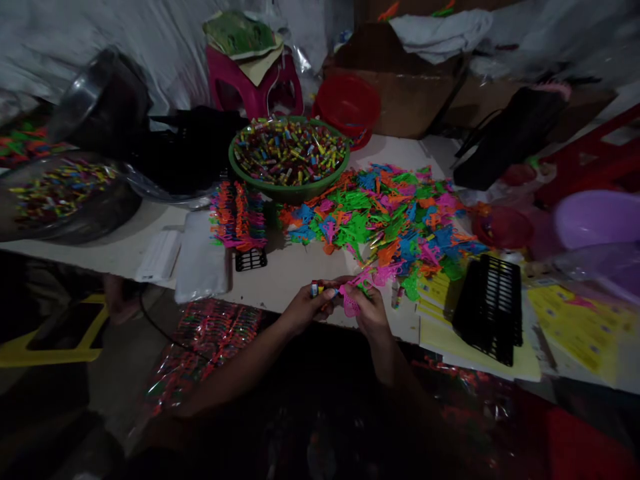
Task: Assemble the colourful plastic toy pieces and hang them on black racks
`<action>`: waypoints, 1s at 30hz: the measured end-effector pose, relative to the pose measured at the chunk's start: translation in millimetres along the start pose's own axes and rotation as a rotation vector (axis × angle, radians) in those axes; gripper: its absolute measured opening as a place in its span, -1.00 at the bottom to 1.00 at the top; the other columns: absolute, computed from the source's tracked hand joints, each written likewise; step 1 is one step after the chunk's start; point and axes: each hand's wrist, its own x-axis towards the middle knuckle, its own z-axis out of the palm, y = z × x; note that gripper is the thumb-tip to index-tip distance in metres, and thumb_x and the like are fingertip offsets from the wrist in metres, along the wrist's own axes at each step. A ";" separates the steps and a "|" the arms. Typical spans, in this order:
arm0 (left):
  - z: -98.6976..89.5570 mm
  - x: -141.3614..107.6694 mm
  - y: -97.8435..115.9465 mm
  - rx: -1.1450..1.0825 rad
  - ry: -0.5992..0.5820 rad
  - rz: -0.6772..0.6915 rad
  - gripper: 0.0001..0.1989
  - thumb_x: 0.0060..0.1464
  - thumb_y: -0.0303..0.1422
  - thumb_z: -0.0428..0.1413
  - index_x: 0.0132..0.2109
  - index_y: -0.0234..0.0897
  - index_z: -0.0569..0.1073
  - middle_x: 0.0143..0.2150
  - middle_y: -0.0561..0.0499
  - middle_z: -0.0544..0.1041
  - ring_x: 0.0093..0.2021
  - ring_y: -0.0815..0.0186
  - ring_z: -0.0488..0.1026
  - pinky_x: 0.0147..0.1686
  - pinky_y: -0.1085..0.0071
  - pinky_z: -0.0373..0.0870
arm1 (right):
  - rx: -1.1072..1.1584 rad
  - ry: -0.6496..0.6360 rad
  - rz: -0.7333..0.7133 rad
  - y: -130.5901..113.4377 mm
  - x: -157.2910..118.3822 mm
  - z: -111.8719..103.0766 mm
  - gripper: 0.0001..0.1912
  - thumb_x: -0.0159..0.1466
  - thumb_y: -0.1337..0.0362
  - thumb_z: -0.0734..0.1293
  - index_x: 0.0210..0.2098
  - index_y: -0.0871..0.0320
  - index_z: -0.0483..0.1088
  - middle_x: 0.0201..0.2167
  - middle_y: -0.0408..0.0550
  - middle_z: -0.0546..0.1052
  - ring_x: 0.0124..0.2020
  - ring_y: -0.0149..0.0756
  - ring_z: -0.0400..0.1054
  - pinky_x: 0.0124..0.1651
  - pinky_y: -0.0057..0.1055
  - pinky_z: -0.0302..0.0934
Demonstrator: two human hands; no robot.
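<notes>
My left hand (303, 307) pinches a small multicoloured tube-shaped piece (316, 289) at the front edge of the white table (280, 277). My right hand (371, 308) holds a pink plastic toy piece (349, 298) right next to it, the two hands almost touching. Just beyond my hands spreads a big heap of neon plastic pieces (385, 217) in green, orange, pink and blue. A green basin (289, 160) full of small coloured tubes stands behind the heap.
A rack of pink and orange pieces (239, 217) sits left of the heap, white packets (200, 257) beside it. A black grid tray (489, 307) lies on yellow sheets (575, 327) at right. Clear bowls (60, 193) stand at left. Wrapped packs (210, 333) lie below the table.
</notes>
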 end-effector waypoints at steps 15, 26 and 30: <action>5.7 -1.7 -0.1 -0.046 0.060 -0.043 -0.55 -0.19 -0.13 0.20 -0.23 -0.40 0.40 -0.64 0.15 0.29 -0.65 0.54 0.18 -0.63 0.57 0.05 | -0.099 -0.011 -0.023 -5.9 -3.2 -2.4 -0.78 0.09 0.14 0.32 -0.36 0.15 0.45 -0.39 -0.09 0.52 -0.30 -0.26 0.39 -0.21 -0.33 0.25; 13.7 -2.5 5.9 0.102 0.045 0.057 -0.54 -0.14 -0.12 0.16 -0.19 -0.42 0.43 -0.62 0.15 0.26 -0.63 0.53 0.17 -0.63 0.57 0.04 | 0.036 0.010 0.001 1.3 -4.7 -11.7 -0.84 0.05 0.22 0.35 -0.36 0.10 0.46 -0.36 -0.12 0.52 -0.29 -0.28 0.39 -0.15 -0.32 0.24; 14.9 -2.6 3.1 0.145 -0.005 0.059 -0.56 -0.11 -0.13 0.13 -0.17 -0.41 0.44 -0.60 0.14 0.29 -0.62 0.53 0.16 -0.62 0.56 0.05 | 0.087 0.017 0.054 -0.6 -5.1 -14.6 -0.84 0.00 0.22 0.37 -0.40 0.12 0.46 -0.38 -0.10 0.52 -0.31 -0.26 0.40 -0.16 -0.28 0.25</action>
